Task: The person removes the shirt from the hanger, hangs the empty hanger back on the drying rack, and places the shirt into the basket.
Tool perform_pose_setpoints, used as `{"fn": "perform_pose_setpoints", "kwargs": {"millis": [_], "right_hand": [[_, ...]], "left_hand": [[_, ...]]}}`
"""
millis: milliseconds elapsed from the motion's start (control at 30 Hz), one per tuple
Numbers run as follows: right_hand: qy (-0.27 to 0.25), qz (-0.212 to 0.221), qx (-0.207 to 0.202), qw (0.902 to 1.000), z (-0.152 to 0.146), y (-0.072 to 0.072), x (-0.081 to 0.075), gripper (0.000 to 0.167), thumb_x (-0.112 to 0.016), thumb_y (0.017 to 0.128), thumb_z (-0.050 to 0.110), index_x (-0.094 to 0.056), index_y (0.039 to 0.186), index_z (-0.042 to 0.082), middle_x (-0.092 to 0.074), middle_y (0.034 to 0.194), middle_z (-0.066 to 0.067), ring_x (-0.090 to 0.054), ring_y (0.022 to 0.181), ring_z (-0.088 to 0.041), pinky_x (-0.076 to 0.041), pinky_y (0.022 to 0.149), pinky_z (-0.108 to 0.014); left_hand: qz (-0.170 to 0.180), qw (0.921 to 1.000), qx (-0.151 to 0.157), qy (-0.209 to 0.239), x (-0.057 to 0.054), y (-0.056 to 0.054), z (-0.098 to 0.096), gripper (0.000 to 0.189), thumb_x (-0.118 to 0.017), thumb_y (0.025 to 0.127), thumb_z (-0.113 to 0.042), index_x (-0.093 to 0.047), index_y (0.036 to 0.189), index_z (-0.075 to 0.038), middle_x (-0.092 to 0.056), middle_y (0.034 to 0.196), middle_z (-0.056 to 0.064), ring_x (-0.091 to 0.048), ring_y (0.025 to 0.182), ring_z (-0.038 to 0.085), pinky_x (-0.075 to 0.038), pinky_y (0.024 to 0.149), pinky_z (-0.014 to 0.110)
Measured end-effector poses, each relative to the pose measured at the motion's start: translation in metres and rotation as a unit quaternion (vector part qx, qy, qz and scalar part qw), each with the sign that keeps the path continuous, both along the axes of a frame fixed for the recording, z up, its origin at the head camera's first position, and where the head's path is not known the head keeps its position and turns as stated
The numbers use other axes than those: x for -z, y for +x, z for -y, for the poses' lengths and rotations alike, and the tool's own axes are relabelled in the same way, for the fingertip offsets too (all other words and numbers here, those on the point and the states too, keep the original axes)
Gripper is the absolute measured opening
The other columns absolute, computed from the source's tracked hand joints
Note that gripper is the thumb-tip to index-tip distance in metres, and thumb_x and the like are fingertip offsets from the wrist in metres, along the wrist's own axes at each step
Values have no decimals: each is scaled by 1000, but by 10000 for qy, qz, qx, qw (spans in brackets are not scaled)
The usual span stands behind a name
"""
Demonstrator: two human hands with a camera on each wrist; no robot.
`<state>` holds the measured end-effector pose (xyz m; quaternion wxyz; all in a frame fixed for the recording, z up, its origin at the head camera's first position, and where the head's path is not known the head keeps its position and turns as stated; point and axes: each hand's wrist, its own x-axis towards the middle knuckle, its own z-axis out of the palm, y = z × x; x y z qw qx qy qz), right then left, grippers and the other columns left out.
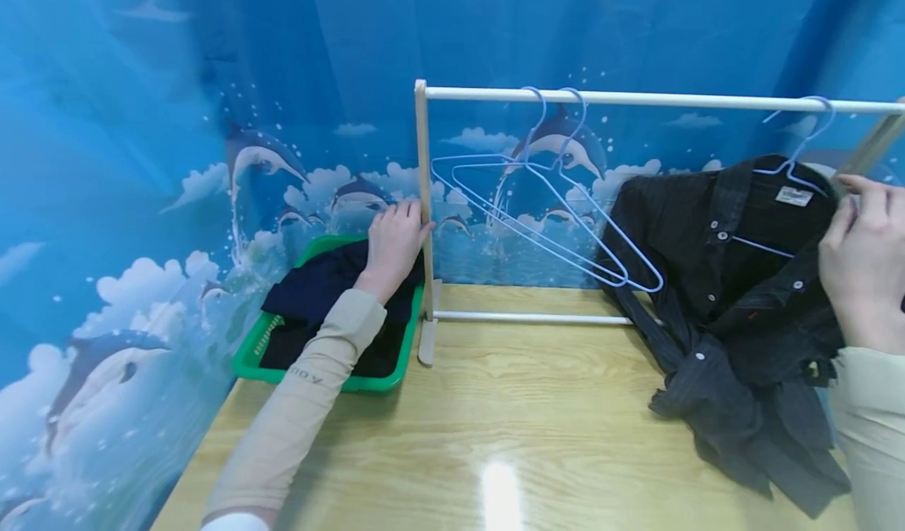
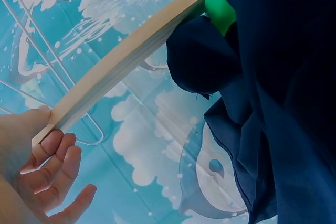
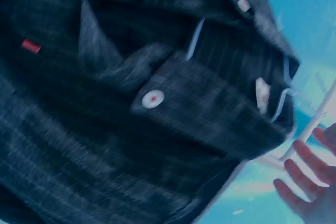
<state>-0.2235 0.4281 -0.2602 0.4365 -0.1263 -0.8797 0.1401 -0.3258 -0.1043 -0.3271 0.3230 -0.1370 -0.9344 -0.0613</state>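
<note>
My left hand (image 1: 394, 242) pinches the left wooden post (image 1: 423, 162) of a clothes rack between thumb and fingers; the left wrist view shows the same grip at the post's (image 2: 123, 56) near end. At the far right, my right hand (image 1: 870, 252) holds the right post (image 1: 871, 148) beside a dark button shirt (image 1: 707, 280); its thumb is poorly seen. The shirt hangs open on a light purple hanger (image 1: 792, 162), its lower part trailing on the table. White buttons and a collar show on the shirt (image 3: 173, 124) in the right wrist view.
Two bare purple hangers (image 1: 537, 166) hang from the white top rail (image 1: 636, 99). A green basket (image 1: 243, 362) with dark clothes (image 1: 311, 287) stands left of the rack on the wooden table (image 1: 537, 413). A dolphin-print curtain (image 1: 177, 162) hangs behind.
</note>
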Motion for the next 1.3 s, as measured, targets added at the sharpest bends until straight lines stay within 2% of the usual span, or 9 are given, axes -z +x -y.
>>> {"fn": "perform_pose_setpoints", "kwargs": {"millis": [167, 267, 367, 500, 700, 867, 1133, 1200, 1300], "right_hand": [[-621, 830, 232, 9943, -22, -6, 7, 50, -14, 109, 12, -27, 156, -1, -34, 149, -33, -31, 141, -49, -28, 113, -63], [-680, 1082, 238, 9915, -31, -9, 17, 48, -19, 111, 14, -33, 151, -7, -38, 140, -38, -35, 133, -54, -31, 105, -65], [-528, 820, 140, 9951, -35, -10, 26, 43, -28, 112, 16, -44, 141, -12, -44, 131, -38, -40, 125, -56, -31, 100, -64], [-447, 110, -175, 9988, -33, -10, 31, 39, -38, 111, 17, -54, 130, -12, -53, 126, -36, -46, 122, -54, -33, 101, -62], [-613, -406, -380, 9966, -27, -6, 34, 39, -42, 110, 23, -57, 131, -7, -56, 128, -32, -48, 125, -50, -35, 106, -58], [-1021, -594, -404, 9922, -22, -2, 34, 42, -39, 111, 29, -54, 137, 0, -55, 134, -28, -48, 132, -43, -34, 113, -51], [-1200, -599, -251, 9906, -18, -1, 34, 44, -35, 111, 32, -52, 140, 2, -53, 138, -24, -46, 134, -39, -33, 112, -48], [-1132, -665, -303, 9909, -17, 1, 38, 44, -37, 111, 32, -53, 140, 3, -53, 138, -24, -46, 135, -38, -33, 114, -48], [-665, -872, -375, 9933, -15, 4, 48, 43, -40, 111, 32, -56, 136, 0, -56, 134, -27, -49, 131, -42, -36, 111, -53]], "left_hand": [[-13, 10000, 13, 54, 0, 0, 0, 36, -60, 102, -41, -62, 110, -6, -67, 102, 10, -66, 91, 29, -57, 80, 42], [27, 9999, 33, 99, 0, 0, 0, 36, -59, 102, -41, -62, 111, -7, -66, 103, 10, -66, 91, 29, -56, 79, 42], [76, 9999, 16, 130, 0, 1, -1, 36, -59, 102, -41, -62, 111, -7, -66, 104, 10, -66, 91, 29, -56, 79, 42], [72, 9999, -58, 130, -1, 3, -1, 36, -58, 102, -41, -62, 112, -7, -66, 104, 10, -66, 91, 28, -56, 80, 41], [42, 9999, -96, 108, 1, 2, -1, 36, -58, 103, -42, -62, 113, -7, -67, 104, 10, -66, 92, 28, -56, 79, 41], [49, 9999, -71, 102, 2, 2, -2, 38, -57, 103, -43, -62, 114, -7, -66, 104, 9, -66, 91, 27, -57, 79, 41], [7, 9999, -97, 130, 2, 2, -2, 38, -57, 103, -42, -62, 115, -7, -67, 105, 9, -66, 91, 27, -56, 77, 39], [-22, 9999, -97, 136, 2, 2, -2, 38, -58, 103, -42, -62, 115, -7, -67, 105, 9, -66, 91, 27, -56, 76, 39], [-38, 9998, -97, 146, 2, 2, -2, 37, -58, 103, -42, -63, 114, -7, -67, 105, 9, -66, 90, 27, -56, 75, 38]]}}
